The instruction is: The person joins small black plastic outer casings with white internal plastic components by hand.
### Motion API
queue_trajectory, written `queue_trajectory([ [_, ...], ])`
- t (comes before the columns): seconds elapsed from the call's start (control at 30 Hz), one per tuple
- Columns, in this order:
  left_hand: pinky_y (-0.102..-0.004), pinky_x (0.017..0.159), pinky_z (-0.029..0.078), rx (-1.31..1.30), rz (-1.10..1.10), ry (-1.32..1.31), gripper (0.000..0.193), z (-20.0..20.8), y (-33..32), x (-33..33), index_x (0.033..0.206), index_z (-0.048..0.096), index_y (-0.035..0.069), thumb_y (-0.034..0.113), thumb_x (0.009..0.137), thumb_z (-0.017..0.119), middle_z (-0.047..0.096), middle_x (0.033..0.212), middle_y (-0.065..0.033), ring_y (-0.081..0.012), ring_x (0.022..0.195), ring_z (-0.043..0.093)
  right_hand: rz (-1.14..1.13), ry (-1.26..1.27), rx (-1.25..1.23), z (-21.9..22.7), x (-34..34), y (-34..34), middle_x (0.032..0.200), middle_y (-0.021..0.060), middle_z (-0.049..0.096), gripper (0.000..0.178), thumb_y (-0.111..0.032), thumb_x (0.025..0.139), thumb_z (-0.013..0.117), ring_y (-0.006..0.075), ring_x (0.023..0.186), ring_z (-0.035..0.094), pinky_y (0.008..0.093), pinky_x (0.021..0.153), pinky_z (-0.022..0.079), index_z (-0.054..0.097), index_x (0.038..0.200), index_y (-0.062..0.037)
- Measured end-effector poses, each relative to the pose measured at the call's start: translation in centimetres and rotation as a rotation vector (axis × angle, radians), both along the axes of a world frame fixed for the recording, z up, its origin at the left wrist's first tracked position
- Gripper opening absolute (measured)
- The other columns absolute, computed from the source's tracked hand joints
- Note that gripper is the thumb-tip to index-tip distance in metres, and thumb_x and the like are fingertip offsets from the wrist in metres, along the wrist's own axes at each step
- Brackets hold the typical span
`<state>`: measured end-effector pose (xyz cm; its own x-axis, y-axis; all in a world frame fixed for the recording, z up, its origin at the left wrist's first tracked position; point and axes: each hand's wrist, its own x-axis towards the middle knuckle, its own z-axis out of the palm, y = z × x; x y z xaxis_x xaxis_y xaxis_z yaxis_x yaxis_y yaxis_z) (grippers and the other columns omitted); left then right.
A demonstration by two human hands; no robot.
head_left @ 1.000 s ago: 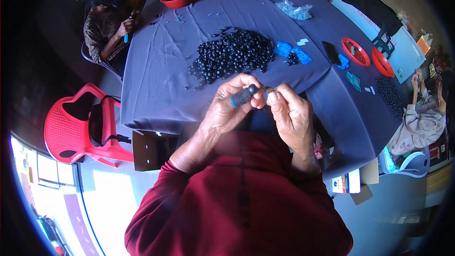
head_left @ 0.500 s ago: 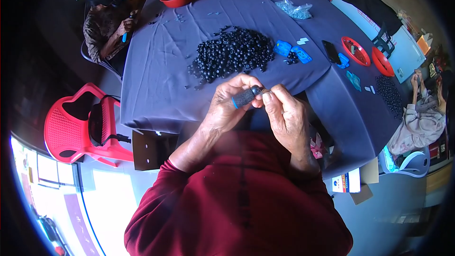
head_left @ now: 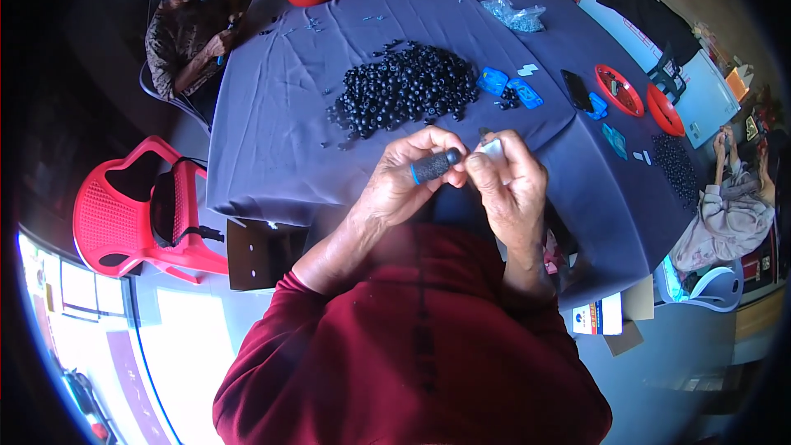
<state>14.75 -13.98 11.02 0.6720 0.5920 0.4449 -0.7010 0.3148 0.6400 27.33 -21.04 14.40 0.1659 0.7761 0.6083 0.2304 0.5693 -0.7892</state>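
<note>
Bead pile [head_left: 408, 86] beyond fingers [head_left: 481, 171] clamped, seemingly on black bead [head_left: 452, 156] (left), white scrap [head_left: 493, 149] (right)

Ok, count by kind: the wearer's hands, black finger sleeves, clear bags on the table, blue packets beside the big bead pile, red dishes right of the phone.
Left hand and right hand: 2
Black finger sleeve: 1
Clear bag: 1
Blue packets: 2
Red dishes: 2
Total: 8
</note>
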Motion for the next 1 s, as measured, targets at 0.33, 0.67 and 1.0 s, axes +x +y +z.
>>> queue_trajectory([
  [0.33, -0.0275, 0.075, 0.045, 0.008, -0.109, -0.070, 0.031, -0.6, 0.4, 0.1, 0.100, 0.051, -0.005, 0.015, 0.079, 0.061, 0.057, 0.087, -0.0100, -0.0150, 0.078, 0.056, 0.094, 0.029, -0.168, 0.3, 0.4, -0.2, 0.062, -0.0018, 0.049, 0.022, -0.021, 0.083, 0.060, -0.0003, 0.049, 0.040, 0.0151, 0.041, 0.031, 0.048, 0.083, -0.0027],
  [0.67, -0.0284, 0.072, 0.044, 0.075, 0.011, 0.003, 0.020, -0.3, 0.0, -0.1, 0.096, 0.054, -0.004, 0.007, 0.080, 0.057, 0.057, 0.086, -0.0096, -0.0143, 0.076, 0.054, 0.140, 0.064, -0.206, 0.4, 0.4, -0.2, 0.062, -0.0018, 0.047, 0.024, -0.021, 0.081, 0.062, 0.0014, 0.048, 0.040, 0.0162, 0.040, 0.032, 0.048, 0.086, -0.0020],
  [1.0, -0.0249, 0.069, 0.043, 0.112, 0.006, 0.093, 0.021, 0.0, 0.2, -0.7, 0.095, 0.055, -0.004, 0.009, 0.079, 0.058, 0.057, 0.085, -0.0090, -0.0125, 0.074, 0.054, 0.299, 0.057, -0.191, 0.4, 1.0, 0.2, 0.062, -0.0017, 0.045, 0.024, -0.018, 0.078, 0.066, 0.0018, 0.049, 0.040, 0.0157, 0.041, 0.032, 0.047, 0.082, -0.0029],
])
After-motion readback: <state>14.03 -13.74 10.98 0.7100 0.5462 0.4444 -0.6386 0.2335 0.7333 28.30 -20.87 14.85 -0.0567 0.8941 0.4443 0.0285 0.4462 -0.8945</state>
